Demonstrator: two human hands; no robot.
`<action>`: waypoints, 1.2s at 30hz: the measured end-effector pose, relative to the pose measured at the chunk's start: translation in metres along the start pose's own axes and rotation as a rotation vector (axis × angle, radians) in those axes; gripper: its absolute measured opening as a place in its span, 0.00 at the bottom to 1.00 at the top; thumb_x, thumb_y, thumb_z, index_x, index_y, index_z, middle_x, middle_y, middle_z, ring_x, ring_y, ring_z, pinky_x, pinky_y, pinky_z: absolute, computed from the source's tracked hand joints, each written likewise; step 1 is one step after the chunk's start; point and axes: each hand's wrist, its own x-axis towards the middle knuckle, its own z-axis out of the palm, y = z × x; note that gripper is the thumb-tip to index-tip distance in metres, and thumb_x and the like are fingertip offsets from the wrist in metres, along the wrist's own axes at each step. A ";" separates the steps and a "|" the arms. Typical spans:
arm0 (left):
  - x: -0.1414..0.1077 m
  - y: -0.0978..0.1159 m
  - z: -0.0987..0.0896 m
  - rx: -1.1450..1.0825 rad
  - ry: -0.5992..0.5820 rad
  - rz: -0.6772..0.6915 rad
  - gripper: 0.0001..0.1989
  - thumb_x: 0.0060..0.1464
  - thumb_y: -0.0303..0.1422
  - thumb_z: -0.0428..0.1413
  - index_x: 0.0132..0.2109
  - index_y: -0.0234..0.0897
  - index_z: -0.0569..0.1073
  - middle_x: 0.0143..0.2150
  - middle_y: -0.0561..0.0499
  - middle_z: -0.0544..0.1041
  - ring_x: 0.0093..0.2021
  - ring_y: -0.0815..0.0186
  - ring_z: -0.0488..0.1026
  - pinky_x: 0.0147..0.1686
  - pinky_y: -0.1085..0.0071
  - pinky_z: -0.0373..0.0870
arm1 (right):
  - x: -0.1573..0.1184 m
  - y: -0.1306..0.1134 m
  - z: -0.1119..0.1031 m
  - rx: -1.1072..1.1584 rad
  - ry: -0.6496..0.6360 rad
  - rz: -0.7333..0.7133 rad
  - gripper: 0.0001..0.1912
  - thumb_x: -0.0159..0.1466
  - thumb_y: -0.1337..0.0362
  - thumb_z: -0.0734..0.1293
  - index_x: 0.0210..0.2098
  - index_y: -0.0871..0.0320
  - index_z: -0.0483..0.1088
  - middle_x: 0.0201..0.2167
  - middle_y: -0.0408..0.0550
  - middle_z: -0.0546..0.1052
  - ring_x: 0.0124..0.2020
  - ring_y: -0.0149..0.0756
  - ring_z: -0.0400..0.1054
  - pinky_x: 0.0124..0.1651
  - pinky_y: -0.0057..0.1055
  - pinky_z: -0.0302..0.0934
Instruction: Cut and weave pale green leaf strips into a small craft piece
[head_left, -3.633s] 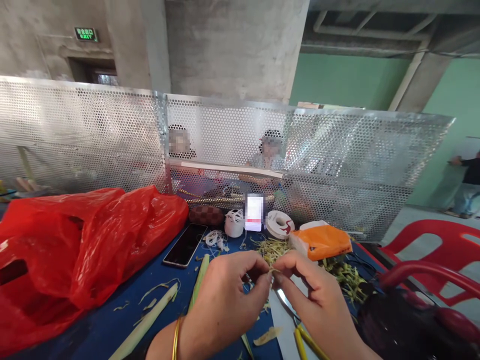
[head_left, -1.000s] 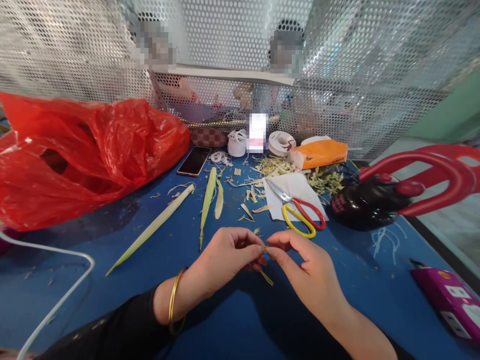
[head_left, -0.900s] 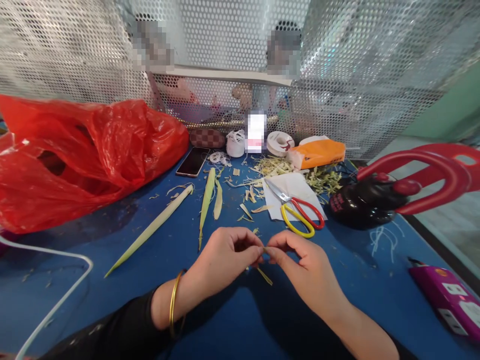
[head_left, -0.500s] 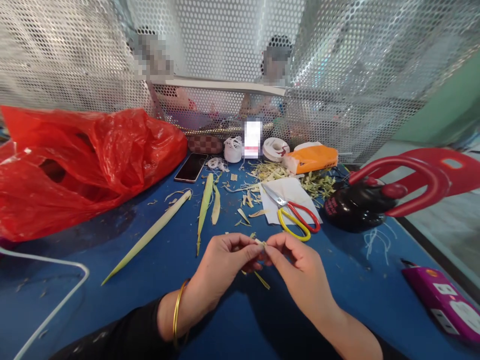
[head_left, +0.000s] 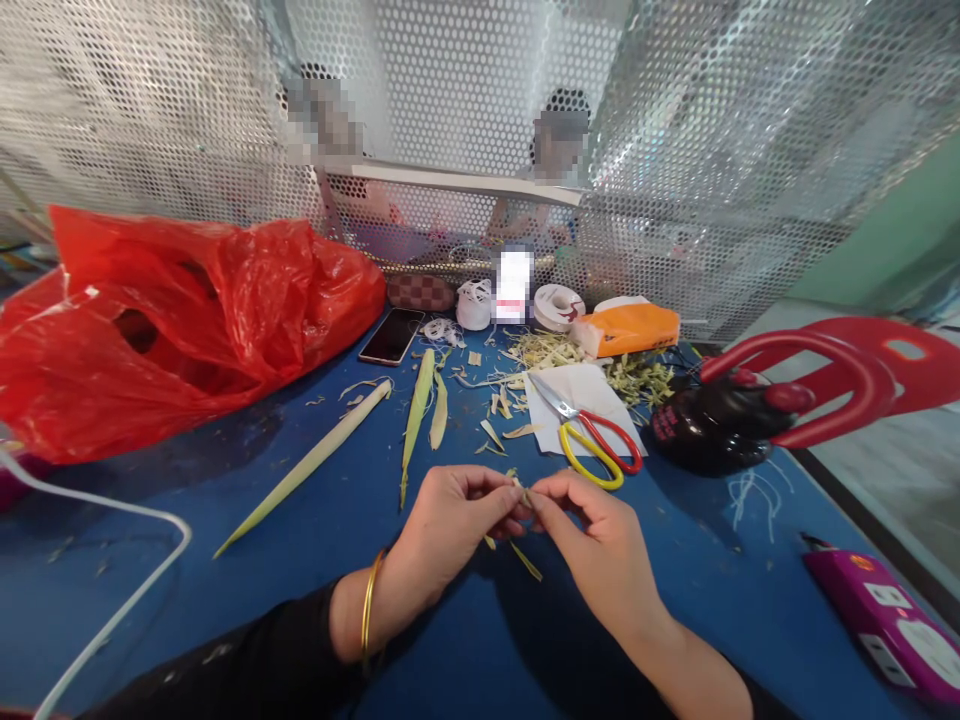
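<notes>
The left hand (head_left: 448,522) and right hand (head_left: 600,535) pinched a small plant strip (head_left: 517,484) between them, presumably for fine control, while scissors (head_left: 568,411) lay nearby, seemingly for easy reach.

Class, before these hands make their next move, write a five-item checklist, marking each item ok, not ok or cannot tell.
1. Left hand and right hand meet at the pale plant bit: ok.
2. Grip firm: cannot tell; fingers hide much of it.
3. Yellowish strip below joined to that bit: cannot tell.
4. Scissors set down: ok, on white paper, yellow handle past its edge.
5. Tabletop free of scraps: not ok, several lie beyond the hands.
</notes>
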 end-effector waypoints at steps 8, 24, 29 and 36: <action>0.000 -0.002 0.002 0.036 0.020 0.015 0.05 0.44 0.31 0.61 0.28 0.34 0.78 0.26 0.50 0.79 0.25 0.69 0.74 0.28 0.74 0.69 | 0.001 0.000 0.003 -0.037 0.032 0.016 0.09 0.62 0.64 0.65 0.26 0.57 0.72 0.23 0.43 0.75 0.25 0.33 0.68 0.29 0.26 0.63; 0.000 -0.004 0.003 0.073 0.017 0.005 0.04 0.44 0.29 0.58 0.28 0.34 0.78 0.25 0.51 0.79 0.24 0.69 0.74 0.28 0.75 0.69 | -0.003 0.002 0.006 -0.038 0.030 0.034 0.10 0.64 0.62 0.64 0.27 0.57 0.71 0.24 0.43 0.75 0.26 0.33 0.68 0.30 0.26 0.63; -0.001 -0.001 0.004 0.054 0.001 0.002 0.04 0.45 0.28 0.57 0.29 0.33 0.78 0.25 0.52 0.79 0.24 0.71 0.72 0.28 0.76 0.68 | -0.002 0.004 0.006 -0.060 0.037 0.017 0.09 0.64 0.63 0.64 0.28 0.57 0.71 0.24 0.42 0.75 0.27 0.32 0.68 0.30 0.25 0.62; -0.001 -0.003 0.004 0.032 -0.004 -0.004 0.05 0.48 0.30 0.58 0.29 0.33 0.77 0.25 0.50 0.79 0.25 0.70 0.73 0.29 0.75 0.69 | -0.002 0.003 0.006 0.008 0.041 0.037 0.09 0.63 0.63 0.65 0.28 0.57 0.71 0.23 0.42 0.74 0.26 0.32 0.68 0.29 0.25 0.63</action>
